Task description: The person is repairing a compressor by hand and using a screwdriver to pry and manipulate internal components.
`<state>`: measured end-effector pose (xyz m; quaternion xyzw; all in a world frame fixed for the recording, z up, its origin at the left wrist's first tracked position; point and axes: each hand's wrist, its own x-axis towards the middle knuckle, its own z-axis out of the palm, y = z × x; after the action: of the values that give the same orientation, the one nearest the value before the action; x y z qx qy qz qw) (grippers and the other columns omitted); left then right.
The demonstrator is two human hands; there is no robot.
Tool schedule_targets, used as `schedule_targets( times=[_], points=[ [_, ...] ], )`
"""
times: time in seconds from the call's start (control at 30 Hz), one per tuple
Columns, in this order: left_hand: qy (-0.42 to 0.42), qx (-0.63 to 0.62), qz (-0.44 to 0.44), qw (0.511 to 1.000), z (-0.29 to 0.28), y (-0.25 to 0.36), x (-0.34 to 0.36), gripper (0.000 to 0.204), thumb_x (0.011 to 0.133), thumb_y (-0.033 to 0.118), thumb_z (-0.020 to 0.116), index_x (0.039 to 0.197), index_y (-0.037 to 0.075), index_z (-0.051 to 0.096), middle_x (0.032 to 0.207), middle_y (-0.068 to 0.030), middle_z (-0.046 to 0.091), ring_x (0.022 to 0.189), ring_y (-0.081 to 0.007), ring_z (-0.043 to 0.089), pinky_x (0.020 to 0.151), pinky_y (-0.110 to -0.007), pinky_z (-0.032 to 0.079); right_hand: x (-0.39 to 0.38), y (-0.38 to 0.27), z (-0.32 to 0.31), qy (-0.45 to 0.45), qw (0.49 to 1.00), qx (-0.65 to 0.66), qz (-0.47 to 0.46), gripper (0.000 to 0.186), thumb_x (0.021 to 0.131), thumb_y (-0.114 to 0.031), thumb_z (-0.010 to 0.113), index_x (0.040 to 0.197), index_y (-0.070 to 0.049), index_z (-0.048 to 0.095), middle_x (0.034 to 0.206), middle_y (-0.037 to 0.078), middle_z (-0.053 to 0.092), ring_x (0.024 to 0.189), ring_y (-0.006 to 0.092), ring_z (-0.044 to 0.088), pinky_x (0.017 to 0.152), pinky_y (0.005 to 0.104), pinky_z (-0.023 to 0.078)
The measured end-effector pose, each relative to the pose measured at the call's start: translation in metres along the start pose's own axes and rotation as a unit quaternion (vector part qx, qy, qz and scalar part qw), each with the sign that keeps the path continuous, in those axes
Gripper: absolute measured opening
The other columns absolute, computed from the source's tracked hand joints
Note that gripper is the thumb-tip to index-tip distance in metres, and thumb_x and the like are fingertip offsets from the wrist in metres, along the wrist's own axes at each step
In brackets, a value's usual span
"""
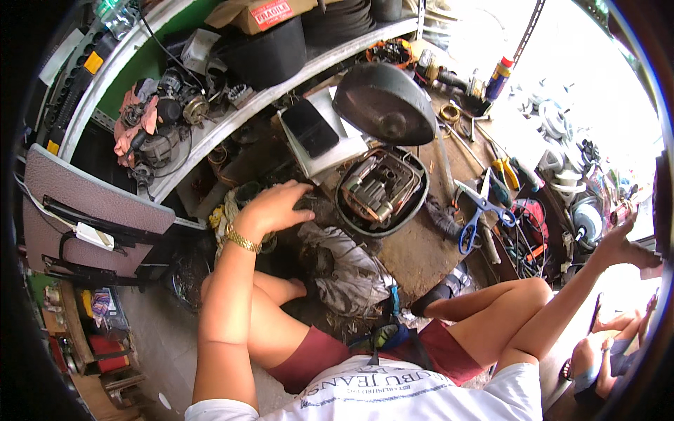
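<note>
My left hand (274, 208), with a gold bracelet at the wrist, hovers over the bench's near left side, fingers apart and nothing in them. Just right of it sits a dark oval housing (382, 191) with a metal, motor-like mechanism inside. A dark rounded cover (386, 104) stands tilted behind the housing. Below my left hand lies a crumpled grey cloth (344, 270). Far out to the right, my right hand (625, 245) stretches to the picture's rim, its fingers extended beside a dark edge; I see nothing gripped in it.
A black phone-like slab (310, 128) lies on a white box. Blue-handled scissors (481, 210), yellow pliers (505, 172) and a spray can (499, 78) are on the right. A shelf (232, 116) with parts runs behind. Another person's legs (597, 358) show lower right.
</note>
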<state>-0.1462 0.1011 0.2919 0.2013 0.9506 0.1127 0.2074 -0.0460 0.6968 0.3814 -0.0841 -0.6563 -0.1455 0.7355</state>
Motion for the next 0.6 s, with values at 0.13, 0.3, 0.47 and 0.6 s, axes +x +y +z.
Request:
schedule_targets(
  times=[0.13, 0.3, 0.47, 0.6],
  points=[
    [0.005, -0.021, 0.007, 1.0, 0.001, -0.004, -0.002, 0.06, 0.08, 0.031, 0.069, 0.129, 0.004, 0.048, 0.12, -0.0204, 0.055, 0.112, -0.0372, 0.053, 0.096, -0.041, 0.043, -0.019, 0.013, 0.0, -0.053, 0.995, -0.077, 0.034, 0.109, 0.081, -0.057, 0.062, 0.139, 0.017, 0.007, 0.14, 0.038, 0.015, 0.133, 0.0478, 0.02, 0.107, 0.0566, 0.02],
    [0.023, -0.015, 0.011, 1.0, 0.003, -0.011, 0.003, 0.061, 0.078, 0.032, 0.071, 0.128, 0.004, 0.05, 0.121, -0.0193, 0.055, 0.113, -0.0358, 0.053, 0.096, -0.04, 0.043, -0.021, -0.011, 0.005, -0.087, 0.992, -0.075, 0.051, 0.108, 0.081, -0.065, 0.056, 0.142, 0.012, 0.011, 0.142, 0.037, 0.018, 0.135, 0.0491, 0.016, 0.105, 0.0625, 0.018],
    [0.017, -0.007, 0.01, 1.0, 0.003, -0.008, 0.001, 0.065, 0.076, 0.03, 0.072, 0.13, 0.003, 0.048, 0.123, -0.0193, 0.054, 0.115, -0.0353, 0.052, 0.097, -0.039, 0.042, -0.024, -0.036, 0.006, -0.099, 0.994, -0.022, 0.042, 0.105, 0.081, -0.057, 0.063, 0.143, 0.01, 0.012, 0.144, 0.034, 0.017, 0.137, 0.0469, 0.013, 0.106, 0.0623, 0.018],
    [0.01, -0.004, 0.021, 1.0, 0.005, -0.006, -0.001, 0.064, 0.075, 0.03, 0.073, 0.128, 0.004, 0.05, 0.124, -0.0181, 0.054, 0.115, -0.0346, 0.052, 0.097, -0.04, 0.043, -0.054, -0.034, 0.021, -0.15, 0.987, -0.045, 0.038, 0.099, 0.082, -0.049, 0.065, 0.145, 0.006, 0.013, 0.148, 0.028, 0.016, 0.14, 0.041, 0.014, 0.11, 0.0567, 0.018]
  ],
)
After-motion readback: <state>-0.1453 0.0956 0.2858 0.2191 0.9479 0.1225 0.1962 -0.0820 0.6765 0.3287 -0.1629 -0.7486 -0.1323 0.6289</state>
